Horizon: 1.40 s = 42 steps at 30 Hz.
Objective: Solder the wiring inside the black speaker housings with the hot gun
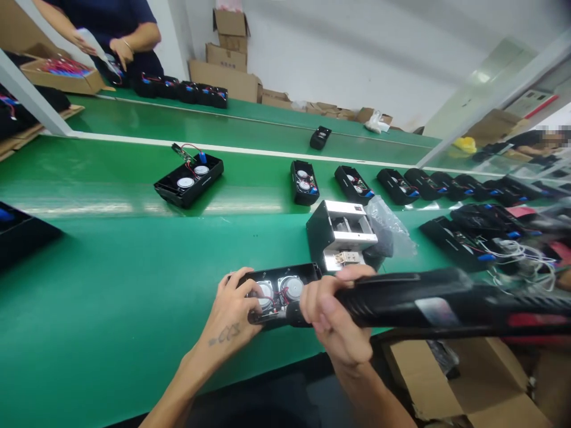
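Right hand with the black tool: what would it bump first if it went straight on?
Probably the open speaker case, just beside the left hand; the black tool nearly touches it, though depth is unclear.

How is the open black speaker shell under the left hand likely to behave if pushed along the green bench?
The speaker shell looks like rigid moulded plastic, so probably stiff. It lies flat and low, so it should slide on the green bench rather than tip or roll. Its exposed thin wires look snag-prone.
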Each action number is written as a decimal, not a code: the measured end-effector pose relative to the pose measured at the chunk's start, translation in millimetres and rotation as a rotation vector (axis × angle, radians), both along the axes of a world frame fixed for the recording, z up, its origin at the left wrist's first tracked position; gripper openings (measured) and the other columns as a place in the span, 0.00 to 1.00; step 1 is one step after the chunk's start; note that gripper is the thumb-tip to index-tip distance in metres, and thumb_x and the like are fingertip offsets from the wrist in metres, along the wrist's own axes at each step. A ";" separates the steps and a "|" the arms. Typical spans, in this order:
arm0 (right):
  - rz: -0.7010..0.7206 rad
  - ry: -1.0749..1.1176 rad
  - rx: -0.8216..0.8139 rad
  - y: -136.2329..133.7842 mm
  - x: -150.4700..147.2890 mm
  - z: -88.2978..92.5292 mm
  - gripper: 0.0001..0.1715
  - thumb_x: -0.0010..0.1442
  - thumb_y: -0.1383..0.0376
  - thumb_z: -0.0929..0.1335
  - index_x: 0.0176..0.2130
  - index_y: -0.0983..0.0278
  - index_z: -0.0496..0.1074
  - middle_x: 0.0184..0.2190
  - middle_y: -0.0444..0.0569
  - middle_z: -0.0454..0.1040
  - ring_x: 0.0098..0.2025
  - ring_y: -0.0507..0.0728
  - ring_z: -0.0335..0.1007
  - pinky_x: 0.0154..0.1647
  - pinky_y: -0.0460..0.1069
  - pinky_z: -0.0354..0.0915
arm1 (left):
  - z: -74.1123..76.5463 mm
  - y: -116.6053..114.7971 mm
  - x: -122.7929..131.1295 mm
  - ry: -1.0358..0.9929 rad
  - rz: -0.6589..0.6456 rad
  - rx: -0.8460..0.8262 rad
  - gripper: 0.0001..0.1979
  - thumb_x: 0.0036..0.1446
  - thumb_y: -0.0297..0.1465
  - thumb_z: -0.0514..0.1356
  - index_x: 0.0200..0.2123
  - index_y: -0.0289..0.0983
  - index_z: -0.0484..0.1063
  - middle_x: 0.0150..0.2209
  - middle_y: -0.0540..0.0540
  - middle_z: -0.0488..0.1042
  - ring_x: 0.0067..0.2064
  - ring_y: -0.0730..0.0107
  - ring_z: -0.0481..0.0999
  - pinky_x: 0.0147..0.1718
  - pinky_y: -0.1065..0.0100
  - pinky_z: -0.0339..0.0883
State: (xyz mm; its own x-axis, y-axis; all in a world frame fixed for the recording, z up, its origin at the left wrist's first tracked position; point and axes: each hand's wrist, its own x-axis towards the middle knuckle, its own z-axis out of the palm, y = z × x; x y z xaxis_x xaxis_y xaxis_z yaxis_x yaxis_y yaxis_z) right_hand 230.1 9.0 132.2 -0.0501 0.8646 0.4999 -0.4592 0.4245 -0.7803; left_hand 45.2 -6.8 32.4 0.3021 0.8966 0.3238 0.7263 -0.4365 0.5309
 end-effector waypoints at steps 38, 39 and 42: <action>0.018 0.277 -0.042 1.6 -1.1 29.3 0.11 0.67 0.69 0.66 0.48 0.55 0.69 0.17 0.32 0.44 0.13 0.48 0.40 0.16 0.48 0.49 | 19.4 -42.2 -2.8 -0.949 0.366 -0.308 0.04 0.55 0.38 0.73 0.33 0.47 0.87 0.35 0.49 0.88 0.39 0.62 0.89 0.43 0.67 0.85; 0.007 0.275 -0.044 0.9 -1.5 29.0 0.11 0.68 0.68 0.66 0.48 0.54 0.69 0.17 0.32 0.43 0.13 0.48 0.40 0.15 0.48 0.49 | 19.2 -43.0 -0.3 -1.042 0.421 -0.365 0.07 0.52 0.40 0.75 0.33 0.46 0.87 0.34 0.48 0.88 0.38 0.61 0.89 0.41 0.68 0.85; -0.029 0.283 -0.051 -0.4 -4.1 27.6 0.09 0.68 0.66 0.66 0.47 0.53 0.69 0.17 0.32 0.42 0.12 0.48 0.39 0.14 0.49 0.48 | 19.9 -43.1 6.7 -1.285 0.509 -0.501 0.16 0.44 0.46 0.78 0.33 0.42 0.87 0.31 0.44 0.87 0.35 0.60 0.89 0.39 0.69 0.84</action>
State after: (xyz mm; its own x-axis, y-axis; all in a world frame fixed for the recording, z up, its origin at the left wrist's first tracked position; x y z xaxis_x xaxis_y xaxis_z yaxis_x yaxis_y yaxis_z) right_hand 226.0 8.6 159.8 0.1104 0.8883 0.4459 -0.6499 0.4039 -0.6438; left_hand 51.9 -49.9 52.3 -0.3227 0.9129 -0.2499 -0.3361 0.1363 0.9319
